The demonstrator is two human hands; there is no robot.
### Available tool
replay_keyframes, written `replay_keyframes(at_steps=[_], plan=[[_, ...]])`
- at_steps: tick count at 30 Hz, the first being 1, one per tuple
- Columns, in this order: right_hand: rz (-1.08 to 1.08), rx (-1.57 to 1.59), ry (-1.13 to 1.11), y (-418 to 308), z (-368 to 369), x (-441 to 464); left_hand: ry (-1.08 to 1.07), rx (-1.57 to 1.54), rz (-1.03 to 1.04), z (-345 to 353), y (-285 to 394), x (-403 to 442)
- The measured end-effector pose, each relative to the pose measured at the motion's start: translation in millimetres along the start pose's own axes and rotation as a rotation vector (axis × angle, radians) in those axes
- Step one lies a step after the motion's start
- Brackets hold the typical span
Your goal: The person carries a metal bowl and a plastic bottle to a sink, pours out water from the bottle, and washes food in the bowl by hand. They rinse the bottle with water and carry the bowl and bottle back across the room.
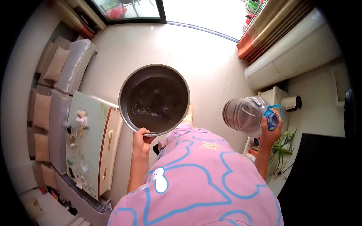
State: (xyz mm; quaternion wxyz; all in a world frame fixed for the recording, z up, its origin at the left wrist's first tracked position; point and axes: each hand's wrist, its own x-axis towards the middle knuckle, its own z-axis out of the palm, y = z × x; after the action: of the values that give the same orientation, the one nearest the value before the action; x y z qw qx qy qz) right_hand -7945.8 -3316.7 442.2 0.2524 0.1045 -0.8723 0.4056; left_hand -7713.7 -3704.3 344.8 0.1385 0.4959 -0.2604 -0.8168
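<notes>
Head view: left hand [141, 142] grasps the near rim of a round, dark-grey pan with a pale edge [171, 88], out over the pale tiled floor [211, 71]; right hand [270, 128] grips a large clear plastic bottle [247, 113] by its blue-handled neck, well apart. Good hold needs the pan level, as 1 hand on 1 edge may let it tip; liquid inside either, cannot tell.

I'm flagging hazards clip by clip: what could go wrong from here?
The left hand grips the dark pan only at its near rim, so it might tip and spill what looks like water. The right hand holds the plastic bottle by its neck end, so its body could swing or slip.
</notes>
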Motion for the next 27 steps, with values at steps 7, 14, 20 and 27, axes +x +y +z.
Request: replay_keyframes(at_steps=[7,14,20,27], plan=[[0.026,-0.072,-0.035,4.1,123.0,191.3,-0.044,-0.012,0.009,198.0,100.0,145.5],[0.041,-0.208,0.009,49.7,279.1,350.9,-0.098,0.020,-0.005,375.8,195.9,311.0],[-0.165,-0.198,-0.031,79.8,434.0,530.8,0.001,0.003,-0.073,516.4,256.1,416.0],[-0.268,-0.043,0.010,79.1,613.6,733.8,-0.013,0.061,-0.052,653.6,323.7,545.4]])
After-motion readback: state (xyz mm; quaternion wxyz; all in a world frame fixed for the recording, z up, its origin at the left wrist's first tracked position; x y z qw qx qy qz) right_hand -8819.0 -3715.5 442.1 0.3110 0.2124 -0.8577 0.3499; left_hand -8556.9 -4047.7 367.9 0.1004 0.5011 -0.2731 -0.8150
